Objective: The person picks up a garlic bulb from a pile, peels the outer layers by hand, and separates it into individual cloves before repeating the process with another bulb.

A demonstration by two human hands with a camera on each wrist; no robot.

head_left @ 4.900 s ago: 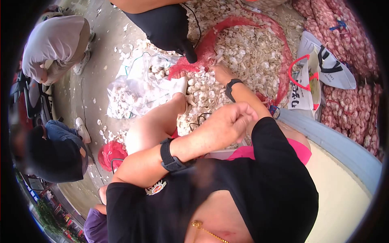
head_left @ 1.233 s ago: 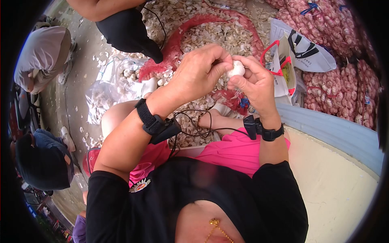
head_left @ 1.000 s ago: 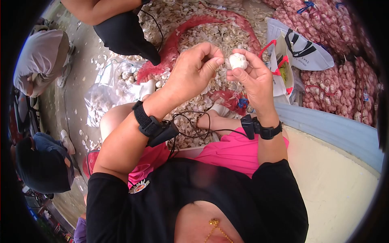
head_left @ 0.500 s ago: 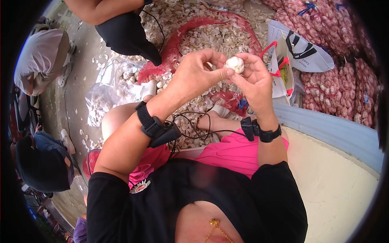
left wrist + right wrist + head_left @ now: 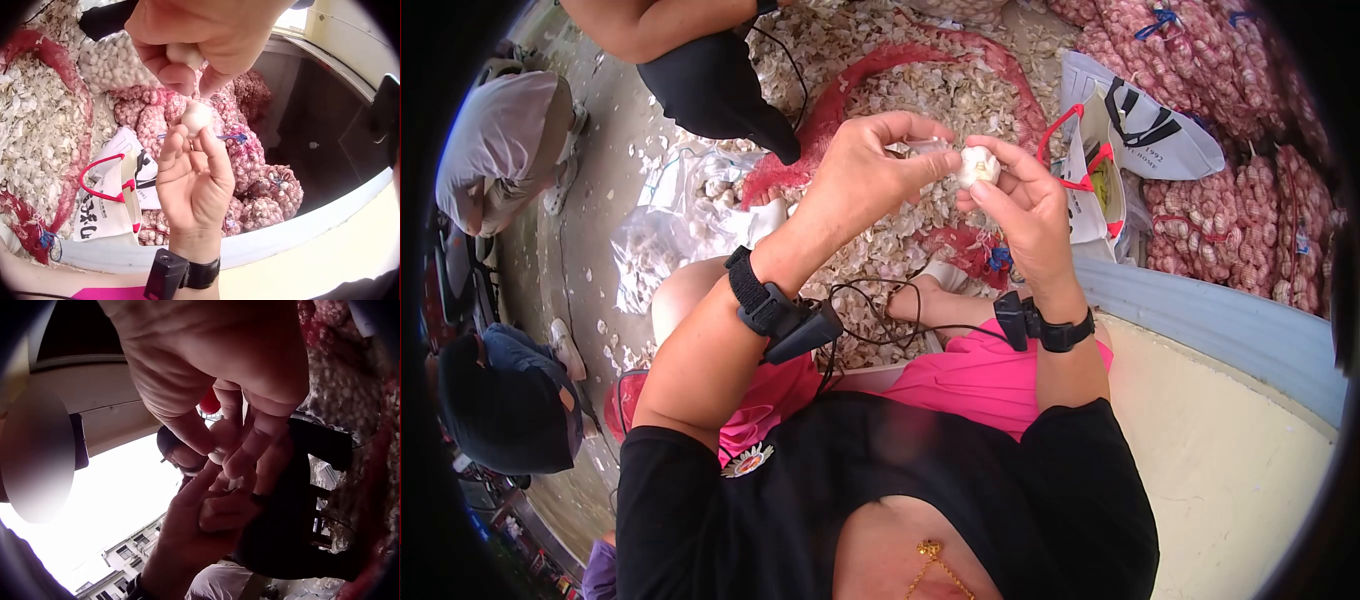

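Small white round garlic bulb (image 5: 977, 165) hung mid-air over the far pile of pale papery peelings (image 5: 960, 95), pinched in R hand (image 5: 1028, 215) fingertips, L hand (image 5: 865, 190) thumb & forefinger nipping its skin; prob. light, firm, flaky-slippery, so best gripped round the middle.

A grey concrete floor (image 5: 590, 250) carries everything. A red net (image 5: 825, 110) lies spread open on it, filled with a heap of garlic skins (image 5: 960, 95). Just left of the net lies a clear plastic bag (image 5: 670, 215) with garlic bulbs inside, touching the net's edge. Loose skins (image 5: 615, 335) are scattered over the bare floor further left of the net. Just right of the net stands a white tote bag with red handles (image 5: 1100, 180), and a second white bag with black handles (image 5: 1155, 125) sits beside it. Well right of the net, net sacks of garlic (image 5: 1250, 210) are stacked.
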